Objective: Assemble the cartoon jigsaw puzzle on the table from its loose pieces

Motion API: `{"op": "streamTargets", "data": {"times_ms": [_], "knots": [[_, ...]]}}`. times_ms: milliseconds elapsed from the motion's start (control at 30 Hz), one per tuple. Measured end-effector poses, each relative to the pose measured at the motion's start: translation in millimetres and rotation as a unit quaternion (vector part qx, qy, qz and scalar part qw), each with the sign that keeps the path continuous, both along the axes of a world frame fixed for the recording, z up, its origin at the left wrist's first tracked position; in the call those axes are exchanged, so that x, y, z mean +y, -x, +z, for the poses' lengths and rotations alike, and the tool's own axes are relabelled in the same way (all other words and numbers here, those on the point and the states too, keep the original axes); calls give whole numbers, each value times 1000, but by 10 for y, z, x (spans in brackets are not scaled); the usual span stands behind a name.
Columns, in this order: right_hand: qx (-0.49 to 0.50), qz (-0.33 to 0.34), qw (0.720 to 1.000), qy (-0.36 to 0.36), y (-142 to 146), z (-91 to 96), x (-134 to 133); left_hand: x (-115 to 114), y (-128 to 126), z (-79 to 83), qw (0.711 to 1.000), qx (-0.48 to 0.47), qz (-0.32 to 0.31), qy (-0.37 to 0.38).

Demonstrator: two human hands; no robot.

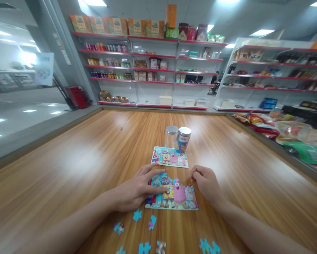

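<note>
A partly assembled cartoon jigsaw puzzle (181, 197) lies on the wooden table (95, 165) in front of me. My left hand (137, 188) rests flat on its left side with fingers spread, the index fingertip pressing near the yellow character. My right hand (204, 181) hovers at the puzzle's upper right corner with fingers curled inward; whether they hold a piece is hidden. Several loose blue puzzle pieces (150, 222) lie scattered near the table's front edge, below the puzzle.
A printed reference picture (169, 157) lies beyond the puzzle. Behind it stand two clear jars with metal lids (178, 138), one holding a blue label. Packaged snacks (280, 130) line the right edge. Store shelves (150, 60) fill the background.
</note>
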State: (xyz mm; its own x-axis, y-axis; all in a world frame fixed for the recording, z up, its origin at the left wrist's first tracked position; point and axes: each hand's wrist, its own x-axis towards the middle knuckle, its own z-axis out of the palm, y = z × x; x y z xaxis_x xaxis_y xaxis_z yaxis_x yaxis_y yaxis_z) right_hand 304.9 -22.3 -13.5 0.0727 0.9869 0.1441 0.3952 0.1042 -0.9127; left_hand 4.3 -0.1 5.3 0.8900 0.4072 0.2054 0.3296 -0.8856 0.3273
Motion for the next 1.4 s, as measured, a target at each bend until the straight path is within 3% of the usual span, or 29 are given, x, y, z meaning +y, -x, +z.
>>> {"op": "streamTargets", "data": {"times_ms": [267,367,467,600,633,700,800,967,1400], "knots": [[-49,26,998,12,51,-27,-27,8,-1,-20,996,-63,48,44],[-122,51,989,-66,108,88,-154,11,-10,-44,995,-78,55,44],[-212,197,929,-229,232,240,-405,13,-17,-52,994,-87,47,47],[-305,436,790,-303,406,249,-693,16,-17,-52,993,-90,42,56],[-313,462,763,-326,429,214,-724,17,-15,-53,994,-90,41,55],[-327,484,737,-342,446,140,-740,19,-12,-58,994,-89,42,54],[-339,481,742,-321,432,93,-713,20,-9,-61,994,-88,42,55],[-342,442,778,-287,449,122,-724,22,-8,-50,994,-85,46,58],[-355,405,804,-251,478,112,-699,24,-27,-46,994,-84,47,49]]}}
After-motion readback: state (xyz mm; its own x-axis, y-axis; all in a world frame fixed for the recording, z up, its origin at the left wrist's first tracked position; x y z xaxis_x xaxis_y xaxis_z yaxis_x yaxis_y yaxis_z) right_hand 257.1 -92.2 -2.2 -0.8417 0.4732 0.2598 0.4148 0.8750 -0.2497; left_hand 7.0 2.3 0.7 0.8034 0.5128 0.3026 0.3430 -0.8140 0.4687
